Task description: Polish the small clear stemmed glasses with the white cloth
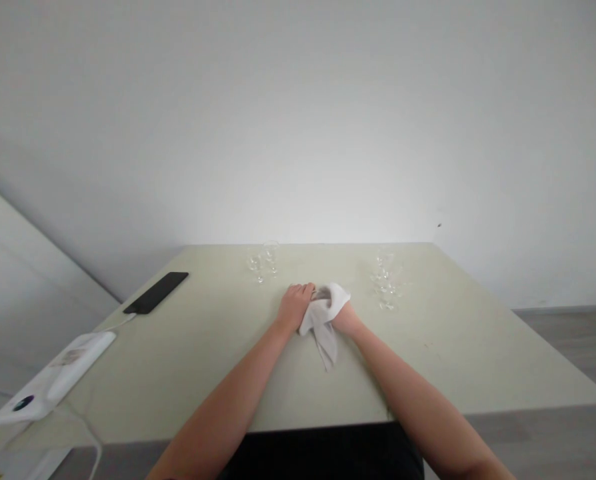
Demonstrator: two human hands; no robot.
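Note:
A light grey cloth [324,320] hangs bunched between my two hands over the middle of the table, one corner drooping toward me. My right hand [347,319] is closed on it, its fingers mostly covered by the folds. My left hand [296,303] is at the cloth's left side with its fingers curled inward; what lies inside them is hidden by the hand and the cloth. Beyond my left hand stand two small clear stemmed glasses, a nearer glass [256,264] and a farther glass [271,256]. To the right is a cluster of several similar clear glasses [387,283].
The pale green table [203,373] meets a white wall [308,133] at its far edge. On the left lie a black phone [157,293] and a white box-shaped device [61,377] with a round dark spot. White cables [95,443] trail over the near left edge.

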